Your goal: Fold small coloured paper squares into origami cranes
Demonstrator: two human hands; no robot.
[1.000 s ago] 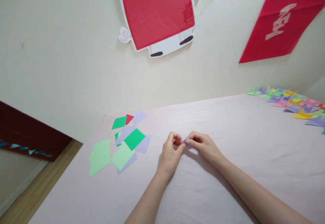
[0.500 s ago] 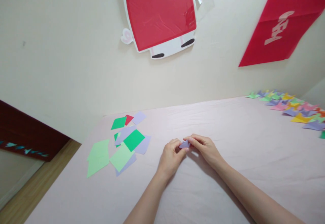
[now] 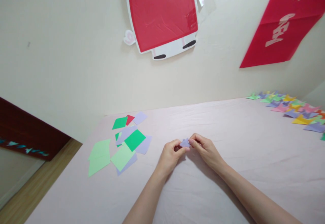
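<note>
Between my two hands is a small folded piece of lilac paper (image 3: 185, 143), roughly triangular, held just above the cloth-covered table (image 3: 228, 190). My left hand (image 3: 171, 153) pinches its left side between thumb and fingers. At its right edge, the thumb and forefinger of my right hand (image 3: 204, 146) are closed on the same paper. Fingers cover parts of the folds, so their exact shape is hidden.
Loose paper squares lie to the left, among them a dark green square (image 3: 135, 140), a light green one (image 3: 123, 157) and a red piece (image 3: 130, 119). Several folded paper figures (image 3: 302, 119) stand in rows at far right. A wall (image 3: 203, 81) rises behind the table.
My right hand has shifted slightly on the lilac paper, its fingers now at the right edge, and more of the paper shows. The view has moved a little.
</note>
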